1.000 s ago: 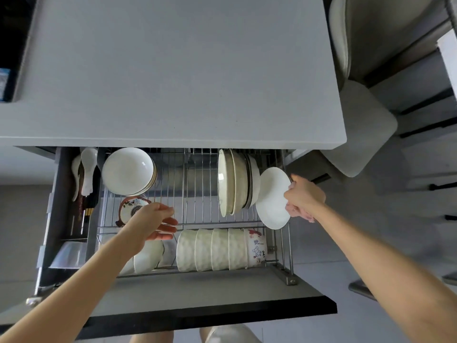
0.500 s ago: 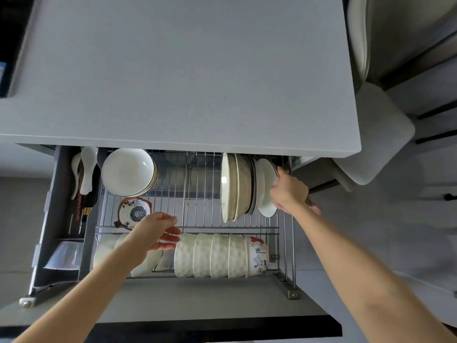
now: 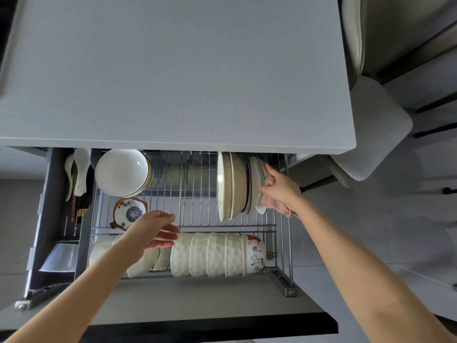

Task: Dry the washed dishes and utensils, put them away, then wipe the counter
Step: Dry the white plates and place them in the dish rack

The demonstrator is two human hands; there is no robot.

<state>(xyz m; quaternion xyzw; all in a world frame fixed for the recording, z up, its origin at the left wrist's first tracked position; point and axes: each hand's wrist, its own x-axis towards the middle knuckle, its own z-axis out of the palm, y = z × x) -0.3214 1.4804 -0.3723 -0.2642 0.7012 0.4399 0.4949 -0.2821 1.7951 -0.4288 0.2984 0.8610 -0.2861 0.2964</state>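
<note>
The right hand holds a soft pink cloth and touches a small round white plate. That plate stands upright at three o'clock of the cream plates in the silver wire drawer rack. The left hand hovers, fingers loose, over the white bowls at six o'clock.

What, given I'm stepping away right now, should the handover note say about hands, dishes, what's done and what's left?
Right hand grips a pink cloth, fingertips on the small white plate, upright at the right end of the plate row in the pull-out dish rack.
Left hand open above the front row of bowls, holding nothing.
Done: plate racked.
Left: let go, shut the drawer, wipe the counter.
</note>
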